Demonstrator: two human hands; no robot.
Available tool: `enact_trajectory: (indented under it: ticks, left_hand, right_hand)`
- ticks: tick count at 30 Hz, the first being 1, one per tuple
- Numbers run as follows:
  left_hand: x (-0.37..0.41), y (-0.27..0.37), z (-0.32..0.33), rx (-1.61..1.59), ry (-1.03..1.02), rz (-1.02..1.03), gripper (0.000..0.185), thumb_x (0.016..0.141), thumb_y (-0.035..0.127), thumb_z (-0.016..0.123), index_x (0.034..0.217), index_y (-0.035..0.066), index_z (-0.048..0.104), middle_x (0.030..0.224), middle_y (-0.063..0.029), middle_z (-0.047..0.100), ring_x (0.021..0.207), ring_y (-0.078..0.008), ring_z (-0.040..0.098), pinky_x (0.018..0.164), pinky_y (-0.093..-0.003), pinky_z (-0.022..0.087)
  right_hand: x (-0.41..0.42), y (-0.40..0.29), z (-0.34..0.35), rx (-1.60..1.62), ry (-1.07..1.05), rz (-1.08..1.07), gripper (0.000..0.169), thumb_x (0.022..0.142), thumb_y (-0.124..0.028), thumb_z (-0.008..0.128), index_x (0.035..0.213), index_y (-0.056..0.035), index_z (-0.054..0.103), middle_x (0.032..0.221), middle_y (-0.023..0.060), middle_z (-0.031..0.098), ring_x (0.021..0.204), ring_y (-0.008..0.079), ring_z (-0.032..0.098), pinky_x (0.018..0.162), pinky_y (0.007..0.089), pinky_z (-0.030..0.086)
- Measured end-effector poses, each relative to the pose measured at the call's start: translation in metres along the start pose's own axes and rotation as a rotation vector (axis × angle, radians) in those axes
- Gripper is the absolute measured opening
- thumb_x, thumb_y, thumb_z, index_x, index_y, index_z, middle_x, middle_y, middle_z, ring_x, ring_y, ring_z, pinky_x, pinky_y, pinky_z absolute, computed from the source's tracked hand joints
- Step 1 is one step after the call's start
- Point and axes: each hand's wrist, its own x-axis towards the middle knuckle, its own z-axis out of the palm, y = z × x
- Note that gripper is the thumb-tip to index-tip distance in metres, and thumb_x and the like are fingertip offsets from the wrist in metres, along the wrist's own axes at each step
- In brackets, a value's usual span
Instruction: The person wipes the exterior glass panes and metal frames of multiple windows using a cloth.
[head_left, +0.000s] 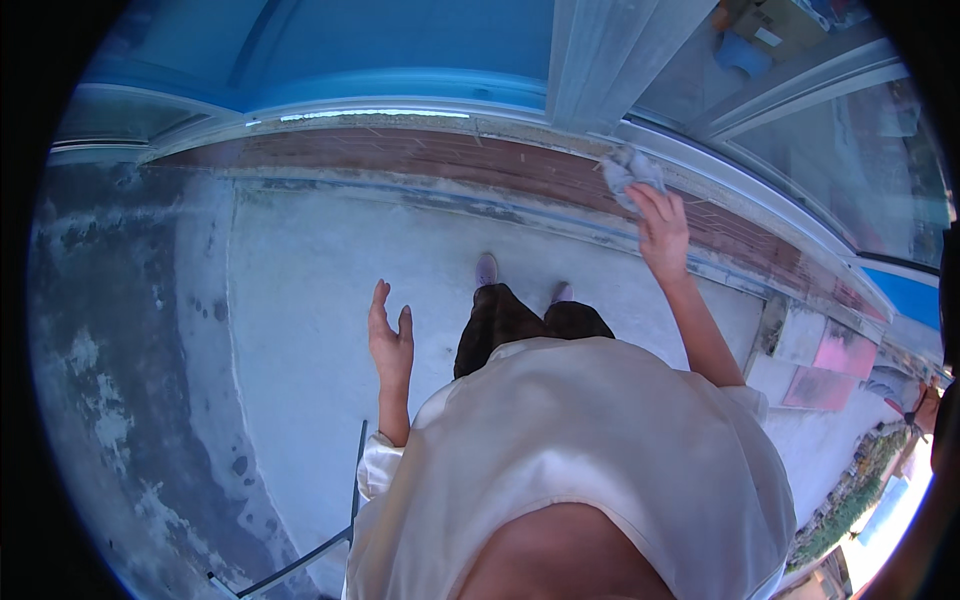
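Note:
My right hand (663, 231) grips a crumpled, greyish-white cloth (628, 171), raised in front of the window frame at the upper right. Whether the cloth touches the frame or sill I cannot tell. Held out over the pale floor, my left hand (391, 341) has its thumb and fingers apart and nothing in it. Beyond the hands stands a window with a light metal frame (600, 60). Blue panels (405, 45) fill its left part, and clear glass (832, 157) is on the right.
Below the window runs a red brick wall strip (420, 154). Grey wall with peeling patches (112, 360) rises at left. A thin dark metal frame (300, 559) stands behind my left arm. Pink and white slabs (821, 386) lie at right. Through the glass shows a cardboard box (780, 28).

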Motion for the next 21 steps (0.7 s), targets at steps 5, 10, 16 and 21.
enact_trajectory:
  ticks: [5,10,16,21]
  left_hand:
    - [0.031,-0.007,-0.006,-0.055,-0.066,0.074,0.049,0.081,0.004,0.057,0.128,0.004,0.041,0.124,-0.014,0.049,0.116,-0.029,0.047,0.096,-0.0363,0.037]
    - [0.045,-0.054,-0.042,-0.085,-0.047,-0.031,0.05,0.084,0.005,0.054,0.131,0.008,0.037,0.126,-0.0134,0.048,0.115,-0.028,0.047,0.094,-0.0402,0.038]
    - [0.071,-0.09,-0.063,-0.069,-0.073,-0.137,0.048,0.086,0.006,0.052,0.131,0.009,0.037,0.128,-0.0121,0.048,0.116,-0.0261,0.047,0.092,-0.041,0.04]
    - [0.13,-0.042,-0.044,-0.157,-0.205,0.11,0.048,0.083,0.003,0.054,0.129,0.007,0.04,0.126,-0.0123,0.048,0.116,-0.0267,0.047,0.093,-0.0392,0.039]
  right_hand:
    - [0.107,-0.084,0.104,0.052,0.059,-0.263,0.044,0.062,0.001,0.059,0.104,-0.013,0.06,0.109,-0.0039,0.055,0.092,0.0212,0.049,0.074,0.0328,0.044]
    - [0.138,-0.07,0.141,-0.164,-0.091,-0.281,0.047,0.061,0.0,0.06,0.106,-0.0128,0.06,0.109,-0.0053,0.054,0.096,0.0209,0.048,0.077,0.033,0.042]
    - [0.102,-0.071,0.098,-0.228,-0.03,-0.04,0.041,0.062,-0.001,0.058,0.102,-0.0124,0.062,0.109,-0.0046,0.055,0.094,0.0208,0.049,0.076,0.0327,0.042]
    - [0.139,-0.103,0.132,-0.224,0.124,-0.051,0.044,0.061,0.0,0.057,0.103,-0.0128,0.061,0.111,-0.0042,0.054,0.092,0.0215,0.05,0.074,0.0332,0.043]
